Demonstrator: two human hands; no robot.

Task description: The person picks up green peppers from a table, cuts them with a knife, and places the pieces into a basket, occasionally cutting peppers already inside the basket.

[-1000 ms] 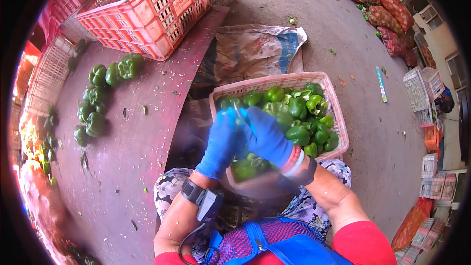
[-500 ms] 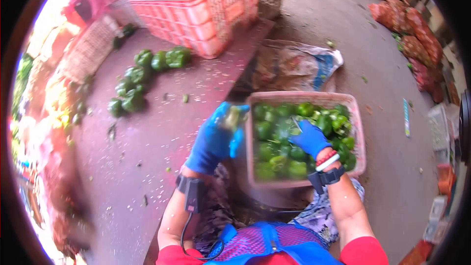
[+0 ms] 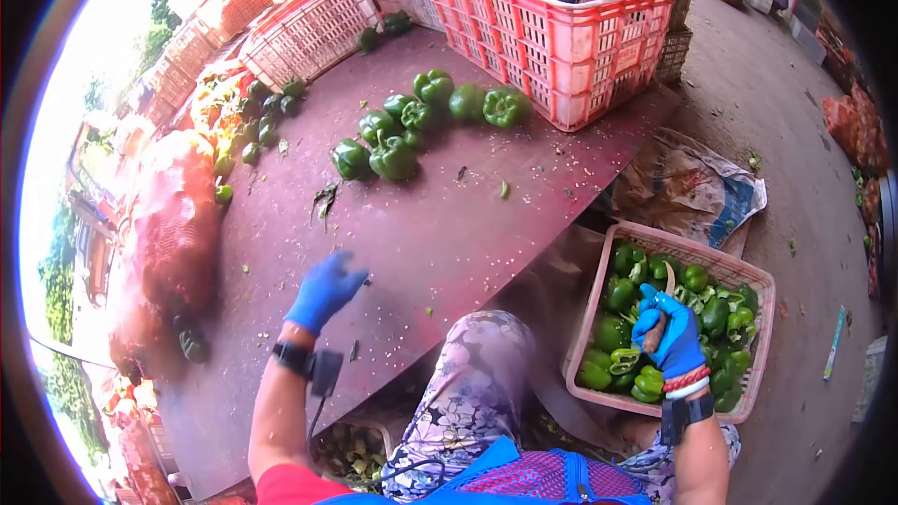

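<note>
"Now, where do the loose green peppers [image 3: 393, 161] lie from the left hand [image 3: 325, 292]?"

"Ahead and slightly right, on the table [image 3: 449, 224], in a crooked line running toward the red crate [image 3: 566, 61]; that hand is the nearer one."

"And the grips?"

"Left: fingers apart, nothing seen in them; contact with the table cannot be told. The right hand [image 3: 673, 335] is closed around a knife [image 3: 670, 279], blade pointing away from the person, above the low crate [image 3: 587, 316] of cut peppers [image 3: 648, 383]."

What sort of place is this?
Probably a produce sorting or preparation area: green peppers lie on a broad table, with plastic crates and a bulging mesh sack around it.
</note>
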